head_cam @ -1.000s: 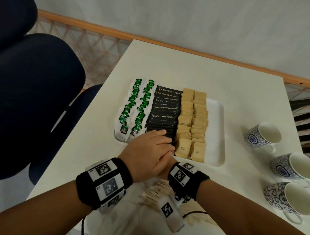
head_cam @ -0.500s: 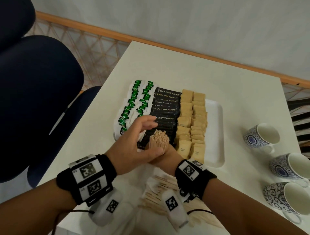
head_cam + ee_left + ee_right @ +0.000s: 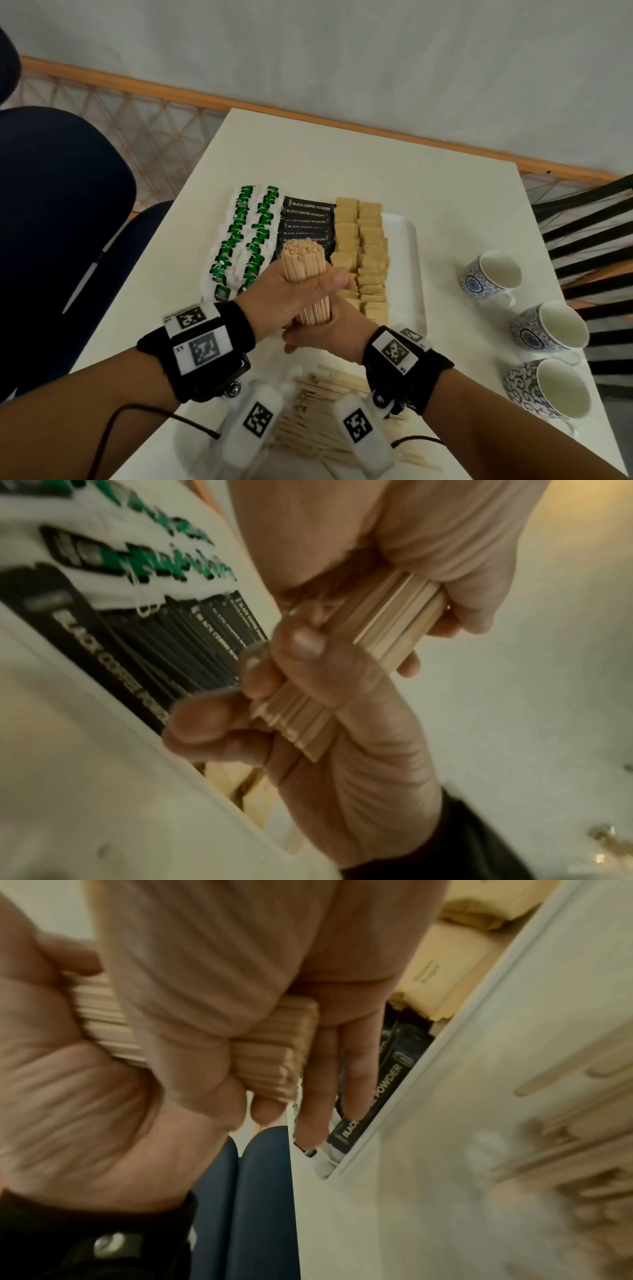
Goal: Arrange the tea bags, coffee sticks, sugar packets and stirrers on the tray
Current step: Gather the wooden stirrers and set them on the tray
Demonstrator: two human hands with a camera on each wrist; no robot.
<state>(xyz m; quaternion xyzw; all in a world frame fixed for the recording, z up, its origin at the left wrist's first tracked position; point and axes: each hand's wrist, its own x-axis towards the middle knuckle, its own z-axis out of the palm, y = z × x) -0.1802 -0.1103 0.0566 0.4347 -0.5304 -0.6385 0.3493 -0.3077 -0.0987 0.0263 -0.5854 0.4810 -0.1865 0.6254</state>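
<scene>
Both hands hold one thick bundle of wooden stirrers (image 3: 305, 270) upright above the front of the white tray (image 3: 407, 260). My left hand (image 3: 270, 294) grips the bundle's upper half and my right hand (image 3: 329, 337) wraps its lower end. The left wrist view shows the bundle (image 3: 394, 615) with fingers curled round it. In the right wrist view the bundle (image 3: 270, 1053) is also clasped. On the tray lie rows of green-and-white tea bags (image 3: 246, 240), black coffee sticks (image 3: 308, 214) and tan sugar packets (image 3: 363, 246). The tray's right strip is bare.
Loose stirrers (image 3: 318, 411) lie scattered on the table between my wrists. Three blue-patterned cups (image 3: 489, 277) (image 3: 548, 329) (image 3: 548, 394) stand at the right table edge. A dark blue chair (image 3: 61, 240) is at the left, a wall behind the table.
The hands rose from the tray's front edge with the stirrers gathered into a bundle. The left hand went from cupped beside the bundle to wrapped round it, and the bundle now stands higher.
</scene>
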